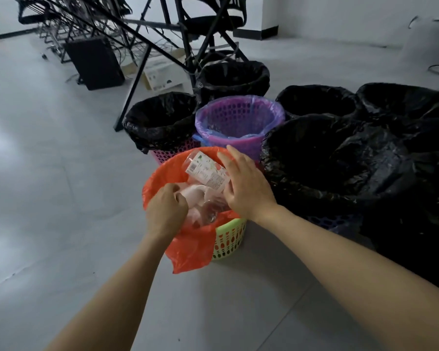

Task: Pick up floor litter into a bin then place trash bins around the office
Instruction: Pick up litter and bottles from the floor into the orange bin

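Already the litter sits in the orange-lined green bin (pixel 230 238), where the left hand (pixel 165 211) pinches the liner, the right hand (pixel 245 188) presses a labelled plastic bottle (pixel 205 171) down with straight fingers, and bin placing remains.

The nearest bin (pixel 230 236) was perforated light-green plastic, lined with a thin, glossy orange plastic bag (pixel 190 247). In it lay clear, crinkled plastic litter (pixel 205 173) bearing a printed paper-like label. The other bins wore wrinkled, shiny black plastic liners (pixel 160 122), one a translucent purple film (pixel 238 117), on a smooth, faintly glossy grey floor (pixel 48 186).
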Demonstrator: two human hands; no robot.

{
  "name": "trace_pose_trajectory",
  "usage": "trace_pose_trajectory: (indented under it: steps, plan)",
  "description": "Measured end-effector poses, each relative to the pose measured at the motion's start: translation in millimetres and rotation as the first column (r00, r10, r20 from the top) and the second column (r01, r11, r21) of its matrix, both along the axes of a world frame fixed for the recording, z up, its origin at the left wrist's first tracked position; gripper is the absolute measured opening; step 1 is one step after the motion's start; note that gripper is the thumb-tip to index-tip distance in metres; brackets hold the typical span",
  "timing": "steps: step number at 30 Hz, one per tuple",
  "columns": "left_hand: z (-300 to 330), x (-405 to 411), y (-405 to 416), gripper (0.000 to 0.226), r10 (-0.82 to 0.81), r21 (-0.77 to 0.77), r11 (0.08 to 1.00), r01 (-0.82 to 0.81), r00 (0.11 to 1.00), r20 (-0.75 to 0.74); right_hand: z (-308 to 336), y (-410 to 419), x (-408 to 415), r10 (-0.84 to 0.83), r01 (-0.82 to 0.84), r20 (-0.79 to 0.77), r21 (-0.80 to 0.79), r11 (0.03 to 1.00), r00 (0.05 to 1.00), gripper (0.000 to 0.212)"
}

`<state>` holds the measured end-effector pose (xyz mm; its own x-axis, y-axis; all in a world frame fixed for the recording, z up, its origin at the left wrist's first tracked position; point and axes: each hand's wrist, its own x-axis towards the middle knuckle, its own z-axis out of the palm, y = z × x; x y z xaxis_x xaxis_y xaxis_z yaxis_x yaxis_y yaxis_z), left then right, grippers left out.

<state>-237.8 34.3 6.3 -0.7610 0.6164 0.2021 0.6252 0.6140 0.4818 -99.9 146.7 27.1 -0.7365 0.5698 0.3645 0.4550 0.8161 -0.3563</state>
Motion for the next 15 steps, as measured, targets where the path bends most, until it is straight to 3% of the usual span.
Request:
trace_pose_trajectory:
  steps: [3,6,8,10,13,15]
  plan:
    - [-2,-8,0,0.04,0.006,-0.095,0.995,-0.016,0.994,-0.113,0,7,-13,0.05,-0.014,0.257,-0.141,0.99,0.965,0.067]
    - [-13,-9,-3,0.05,-0.076,-0.316,0.947,0.06,0.996,-0.039,-16,6,-21,0.118,-0.008,0.519,-0.21,0.978,0.847,0.058]
    - [-22,-11,-6,0.05,-0.097,-0.38,0.921,0.086,0.995,-0.012,-24,1,-23,0.124,0.009,0.637,-0.201,0.979,0.761,0.051]
    - [-21,-13,-9,0.047,-0.101,-0.361,0.928,0.093,0.995,-0.005,-25,-2,-22,0.102,0.018,0.588,-0.194,0.981,0.803,0.045]
    - [-13,2,-4,0.041,-0.113,-0.217,0.971,0.098,0.992,-0.057,-21,-4,-1,0.091,-0.022,0.282,-0.241,0.97,0.955,0.038]
    - [-5,15,1,0.037,-0.122,-0.055,0.992,0.116,0.986,-0.111,-16,-11,21,0.092,-0.075,0.088,-0.175,0.982,0.992,0.037]
